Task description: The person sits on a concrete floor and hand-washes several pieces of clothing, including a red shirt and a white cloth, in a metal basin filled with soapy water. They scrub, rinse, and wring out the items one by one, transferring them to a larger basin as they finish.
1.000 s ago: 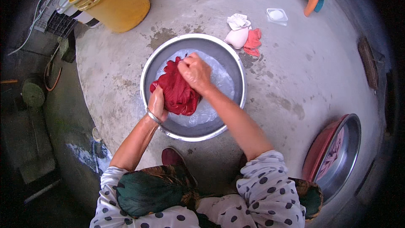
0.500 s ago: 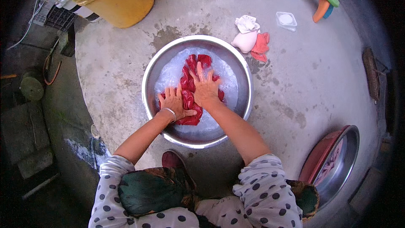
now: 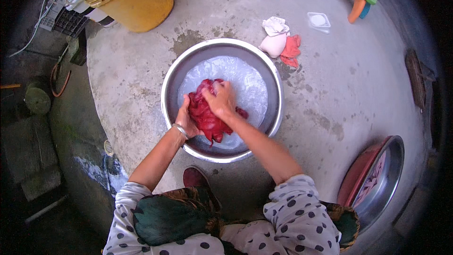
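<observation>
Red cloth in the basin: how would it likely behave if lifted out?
The red cloth bunches between left hand and right hand, so probably floppy. It sits in soapy water in the metal basin, so likely heavy, dripping and slippery.

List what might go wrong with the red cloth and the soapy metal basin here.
Both hands, left hand and right hand, bunch the wet red cloth near the round metal basin's near rim, so suds may slop onto the concrete floor. Red dye could also tint the small white and orange cloths lying beside it.

Shiny metal basin (image 3: 271, 80), wet red cloth (image 3: 207, 118)
</observation>
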A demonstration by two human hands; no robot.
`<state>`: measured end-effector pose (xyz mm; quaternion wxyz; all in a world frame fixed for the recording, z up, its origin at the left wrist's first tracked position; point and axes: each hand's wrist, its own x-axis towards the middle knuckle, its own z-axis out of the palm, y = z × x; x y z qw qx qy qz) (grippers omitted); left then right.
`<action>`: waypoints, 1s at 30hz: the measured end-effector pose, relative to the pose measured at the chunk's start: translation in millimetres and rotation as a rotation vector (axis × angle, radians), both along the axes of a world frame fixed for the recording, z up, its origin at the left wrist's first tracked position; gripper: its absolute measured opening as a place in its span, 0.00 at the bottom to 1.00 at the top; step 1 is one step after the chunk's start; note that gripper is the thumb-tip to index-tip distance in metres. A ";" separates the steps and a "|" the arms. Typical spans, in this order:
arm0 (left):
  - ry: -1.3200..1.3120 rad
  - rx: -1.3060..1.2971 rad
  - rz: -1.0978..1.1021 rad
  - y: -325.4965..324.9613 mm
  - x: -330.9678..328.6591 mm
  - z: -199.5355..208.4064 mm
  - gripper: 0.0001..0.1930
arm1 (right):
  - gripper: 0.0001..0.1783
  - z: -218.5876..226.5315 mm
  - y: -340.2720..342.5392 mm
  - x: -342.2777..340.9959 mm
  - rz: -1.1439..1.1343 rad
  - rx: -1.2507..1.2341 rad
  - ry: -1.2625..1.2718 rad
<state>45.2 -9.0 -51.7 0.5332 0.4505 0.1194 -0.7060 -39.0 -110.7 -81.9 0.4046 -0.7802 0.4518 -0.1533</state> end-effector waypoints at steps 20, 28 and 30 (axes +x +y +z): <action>0.035 -0.314 0.298 3.5 -0.3 5.6 0.22 | 0.11 78.5 28.1 21.7 0.094 -0.499 -0.607; -0.348 -0.382 0.143 -13.5 19.4 62.9 0.22 | 0.37 54.1 -64.2 -35.8 0.053 0.100 0.265; -0.519 -0.333 0.142 -1.2 46.8 39.6 0.18 | 0.34 85.0 -59.6 -48.2 0.152 -0.068 0.425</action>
